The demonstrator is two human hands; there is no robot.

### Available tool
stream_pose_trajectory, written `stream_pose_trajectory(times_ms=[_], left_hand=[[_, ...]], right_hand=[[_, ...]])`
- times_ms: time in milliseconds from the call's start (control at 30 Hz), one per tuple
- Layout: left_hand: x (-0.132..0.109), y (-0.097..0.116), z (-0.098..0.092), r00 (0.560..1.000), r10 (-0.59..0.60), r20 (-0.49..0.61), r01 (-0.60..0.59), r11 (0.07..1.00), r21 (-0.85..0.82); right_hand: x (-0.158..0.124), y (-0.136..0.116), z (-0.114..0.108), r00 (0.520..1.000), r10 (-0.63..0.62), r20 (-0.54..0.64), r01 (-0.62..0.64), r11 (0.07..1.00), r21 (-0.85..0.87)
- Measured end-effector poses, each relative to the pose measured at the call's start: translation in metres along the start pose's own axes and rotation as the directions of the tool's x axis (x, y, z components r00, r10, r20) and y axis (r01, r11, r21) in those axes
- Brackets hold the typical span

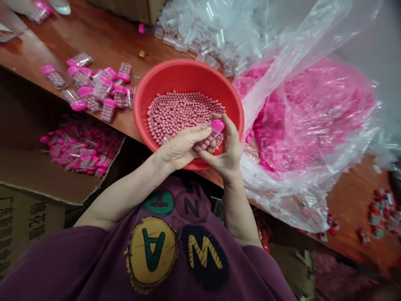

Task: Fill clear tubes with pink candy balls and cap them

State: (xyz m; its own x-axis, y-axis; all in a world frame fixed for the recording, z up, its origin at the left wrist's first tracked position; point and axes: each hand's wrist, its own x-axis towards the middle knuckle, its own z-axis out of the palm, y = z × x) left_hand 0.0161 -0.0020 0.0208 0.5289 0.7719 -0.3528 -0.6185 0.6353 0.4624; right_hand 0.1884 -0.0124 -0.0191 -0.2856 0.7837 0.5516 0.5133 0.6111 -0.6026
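both hands (181, 146) hold a pink-capped container (215, 129) over a red bowl (184, 73) of beads (183, 110).

Muted light, glints on plastic bag (282, 190), blurry edges

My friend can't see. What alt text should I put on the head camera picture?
In the grip of a person's left hand and right hand is a small clear container with a pink lid, above a red bowl of pink balls. More pink-lidded containers lie on the wooden table at left; a clear plastic bag of pink pieces sits at right.
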Motion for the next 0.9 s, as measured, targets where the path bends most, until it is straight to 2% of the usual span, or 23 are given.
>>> stream_pose_trajectory(times_ms=[133, 233, 300, 367, 467, 533, 633, 667, 733, 767, 800, 833, 867, 900], left_hand=[[0.0, -0.003, -0.001, 0.999, 0.028, 0.022, -0.029, 0.999, 0.045], [0.001, -0.006, -0.001, 0.997, 0.067, -0.047, -0.063, 0.994, 0.091], [0.003, -0.01, -0.002, 0.98, 0.156, -0.119, -0.138, 0.979, 0.15], [0.004, -0.015, -0.004, 0.952, 0.27, -0.143, -0.234, 0.945, 0.228], [0.007, -0.024, -0.007, 0.918, 0.391, -0.066, -0.343, 0.866, 0.364], [0.008, -0.028, -0.009, 0.902, 0.43, -0.025, -0.375, 0.813, 0.446], [0.005, -0.022, -0.013, 0.899, 0.435, -0.046, -0.347, 0.775, 0.528], [0.002, -0.016, -0.015, 0.903, 0.426, -0.063, -0.327, 0.773, 0.543], [-0.006, 0.001, -0.024, 0.893, 0.441, -0.094, -0.316, 0.762, 0.565], [-0.011, 0.011, -0.031, 0.873, 0.477, -0.106, -0.335, 0.742, 0.581], [-0.016, 0.023, -0.04, 0.836, 0.536, -0.118, -0.368, 0.707, 0.603], [-0.022, 0.035, -0.051, 0.778, 0.613, -0.138, -0.408, 0.659, 0.632], [-0.028, 0.046, -0.062, 0.701, 0.694, -0.165, -0.439, 0.602, 0.667], [-0.035, 0.057, -0.074, 0.607, 0.771, -0.195, -0.453, 0.537, 0.712]], right_hand=[[-0.005, -0.004, -0.002, 0.999, -0.024, -0.031, 0.019, 0.986, -0.168], [-0.008, -0.002, -0.001, 0.997, -0.065, -0.048, 0.051, 0.967, -0.249], [-0.011, 0.0, 0.002, 0.993, -0.101, -0.06, 0.081, 0.959, -0.27], [-0.012, 0.002, 0.006, 0.989, -0.129, -0.071, 0.101, 0.947, -0.305], [-0.012, 0.001, 0.013, 0.991, -0.123, -0.055, 0.097, 0.934, -0.344], [-0.01, -0.003, 0.013, 0.998, -0.058, 0.026, 0.063, 0.942, -0.328], [-0.006, -0.005, 0.0, 0.976, 0.093, 0.197, -0.044, 0.97, -0.241], [-0.006, -0.004, -0.008, 0.971, 0.118, 0.209, -0.077, 0.978, -0.194], [-0.007, 0.003, -0.028, 0.987, 0.127, 0.1, -0.119, 0.99, -0.083], [-0.008, 0.009, -0.037, 0.991, 0.131, -0.029, -0.133, 0.99, -0.046], [-0.008, 0.014, -0.045, 0.976, 0.154, -0.157, -0.159, 0.987, -0.023], [-0.008, 0.018, -0.05, 0.957, 0.207, -0.204, -0.216, 0.976, -0.021], [-0.007, 0.02, -0.052, 0.945, 0.232, -0.231, -0.246, 0.968, -0.036], [-0.005, 0.02, -0.052, 0.949, 0.249, -0.193, -0.265, 0.962, -0.063]])
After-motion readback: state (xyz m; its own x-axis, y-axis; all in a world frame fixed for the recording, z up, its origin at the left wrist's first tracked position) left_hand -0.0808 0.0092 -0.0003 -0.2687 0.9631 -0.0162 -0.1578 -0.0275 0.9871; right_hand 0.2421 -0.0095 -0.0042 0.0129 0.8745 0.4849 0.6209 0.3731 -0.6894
